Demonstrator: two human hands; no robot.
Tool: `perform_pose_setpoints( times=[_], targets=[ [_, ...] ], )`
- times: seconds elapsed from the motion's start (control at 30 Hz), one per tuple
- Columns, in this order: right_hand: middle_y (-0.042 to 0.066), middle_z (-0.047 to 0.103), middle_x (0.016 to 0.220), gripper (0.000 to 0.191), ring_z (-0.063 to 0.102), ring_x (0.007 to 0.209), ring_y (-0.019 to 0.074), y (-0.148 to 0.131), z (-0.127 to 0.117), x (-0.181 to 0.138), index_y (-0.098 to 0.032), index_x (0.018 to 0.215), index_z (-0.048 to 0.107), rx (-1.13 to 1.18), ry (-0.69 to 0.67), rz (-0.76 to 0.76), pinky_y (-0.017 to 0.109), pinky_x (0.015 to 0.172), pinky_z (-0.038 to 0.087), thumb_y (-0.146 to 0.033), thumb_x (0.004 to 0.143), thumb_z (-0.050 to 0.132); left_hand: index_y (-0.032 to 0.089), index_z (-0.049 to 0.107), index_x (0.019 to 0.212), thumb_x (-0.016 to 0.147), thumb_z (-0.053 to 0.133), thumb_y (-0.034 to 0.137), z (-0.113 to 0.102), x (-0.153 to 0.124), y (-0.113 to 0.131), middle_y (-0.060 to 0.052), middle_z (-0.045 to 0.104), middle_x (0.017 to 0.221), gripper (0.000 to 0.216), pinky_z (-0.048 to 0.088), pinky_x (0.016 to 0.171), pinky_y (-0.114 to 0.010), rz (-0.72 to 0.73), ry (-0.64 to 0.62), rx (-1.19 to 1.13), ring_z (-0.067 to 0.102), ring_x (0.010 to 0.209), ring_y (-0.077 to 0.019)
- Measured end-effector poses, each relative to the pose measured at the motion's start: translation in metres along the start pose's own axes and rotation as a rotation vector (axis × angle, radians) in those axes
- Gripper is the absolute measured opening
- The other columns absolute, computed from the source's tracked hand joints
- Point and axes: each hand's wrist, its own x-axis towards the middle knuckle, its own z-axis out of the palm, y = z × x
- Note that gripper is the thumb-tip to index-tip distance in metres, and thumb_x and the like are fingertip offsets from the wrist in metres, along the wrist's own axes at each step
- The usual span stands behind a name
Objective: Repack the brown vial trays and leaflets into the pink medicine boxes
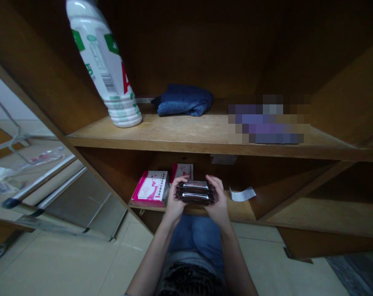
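Between my two hands is a stack of dark brown glossy packets (195, 192), held level at the front of the lower shelf. My left hand (175, 201) grips its left end, and my right hand (217, 198) is closed around the right end. What exactly the packets are does not show. Close to my left hand stands a pink-and-white box (151, 188) on the lower shelf. A second pink-and-white box (183, 170) sits behind, partly covered by my left hand. To the right of my right hand lies a curled white slip of paper (242, 194).
On the upper shelf (186, 137) stand a large white bottle (104, 70), a folded blue towel (185, 100) and a blurred-out purplish item (266, 123). A slanting wooden divider (306, 189) is at lower right. A metal-framed rack (63, 185) stands outside the cabinet on the left.
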Motion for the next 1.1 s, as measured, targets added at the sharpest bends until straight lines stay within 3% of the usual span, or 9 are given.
perform_pose_setpoints(
  times=[0.17, 0.3, 0.53, 0.67, 0.77, 0.87, 0.93, 1.1],
  targets=[
    [0.004, 0.048, 0.13, 0.068, 0.042, 0.126, 0.0241, 0.0, 0.004, 0.001, -0.034, 0.13, 0.048, 0.027, -0.074, -0.002, 0.044, 0.107, 0.033, -0.007, 0.069, 0.062, 0.021, 0.054, 0.092, 0.066, 0.065, 0.014, -0.007, 0.005, -0.001, -0.007, 0.06, 0.113, 0.03, 0.042, 0.093, -0.035, 0.09, -0.059, 0.023, 0.056, 0.108, -0.0216],
    [0.005, 0.054, 0.127, 0.068, 0.051, 0.118, 0.0237, 0.01, 0.007, -0.002, -0.029, 0.128, 0.047, 0.136, -0.069, 0.117, 0.042, 0.102, 0.041, -0.012, 0.067, 0.07, 0.021, 0.056, 0.103, 0.062, 0.068, 0.015, -0.013, 0.006, 0.002, -0.007, 0.061, 0.114, 0.043, 0.042, 0.094, -0.037, 0.121, -0.15, 0.109, 0.056, 0.108, -0.0235],
    [0.007, 0.066, 0.108, 0.049, 0.063, 0.1, 0.0244, 0.013, 0.004, -0.002, -0.022, 0.107, 0.057, 0.229, -0.032, 0.371, 0.043, 0.093, 0.049, -0.026, 0.063, 0.077, 0.02, 0.056, 0.113, 0.057, 0.078, 0.021, -0.02, 0.007, 0.007, -0.008, 0.061, 0.117, 0.06, 0.037, 0.102, -0.037, -0.072, -0.077, 0.238, 0.053, 0.114, -0.0258],
    [0.007, 0.067, 0.11, 0.052, 0.063, 0.102, 0.025, 0.01, 0.001, 0.003, -0.022, 0.109, 0.056, 0.252, -0.041, 0.409, 0.042, 0.091, 0.051, -0.031, 0.062, 0.078, 0.021, 0.058, 0.111, 0.06, 0.077, 0.026, -0.014, 0.009, 0.012, -0.006, 0.064, 0.113, 0.054, 0.042, 0.098, -0.036, -0.181, -0.159, 0.134, 0.057, 0.109, -0.0242],
    [0.006, 0.069, 0.1, 0.047, 0.068, 0.083, 0.0218, 0.011, 0.0, 0.005, -0.022, 0.107, 0.056, 0.257, -0.05, 0.477, 0.033, 0.068, 0.058, -0.042, 0.068, 0.073, 0.02, 0.058, 0.11, 0.066, 0.074, 0.031, -0.008, 0.009, 0.008, -0.007, 0.065, 0.113, 0.048, 0.042, 0.097, -0.036, -0.259, -0.141, 0.055, 0.058, 0.108, -0.0228],
    [0.002, 0.069, 0.075, 0.051, 0.06, 0.045, 0.0143, 0.011, -0.002, 0.004, -0.021, 0.112, 0.051, 0.235, -0.098, 0.64, 0.023, 0.035, 0.046, -0.053, 0.074, 0.064, 0.018, 0.059, 0.106, 0.069, 0.072, 0.037, -0.005, 0.008, -0.001, -0.009, 0.067, 0.108, 0.044, 0.042, 0.095, -0.037, -0.356, -0.099, 0.004, 0.061, 0.103, -0.0233],
    [-0.001, 0.065, 0.063, 0.057, 0.055, 0.036, 0.012, 0.011, -0.004, 0.003, -0.02, 0.115, 0.048, 0.211, -0.143, 0.699, 0.021, 0.029, 0.041, -0.055, 0.073, 0.064, 0.017, 0.06, 0.103, 0.068, 0.072, 0.039, -0.004, 0.007, -0.005, -0.009, 0.068, 0.106, 0.044, 0.044, 0.093, -0.037, -0.404, -0.084, -0.027, 0.062, 0.101, -0.024],
    [-0.003, 0.063, 0.057, 0.057, 0.053, 0.034, 0.0099, 0.013, -0.006, 0.0, -0.019, 0.116, 0.048, 0.175, -0.224, 0.703, 0.018, 0.03, 0.042, -0.052, 0.073, 0.065, 0.016, 0.061, 0.103, 0.065, 0.074, 0.038, -0.004, 0.007, -0.008, -0.009, 0.069, 0.102, 0.046, 0.045, 0.09, -0.035, -0.433, -0.043, -0.063, 0.062, 0.099, -0.0243]
  ],
)
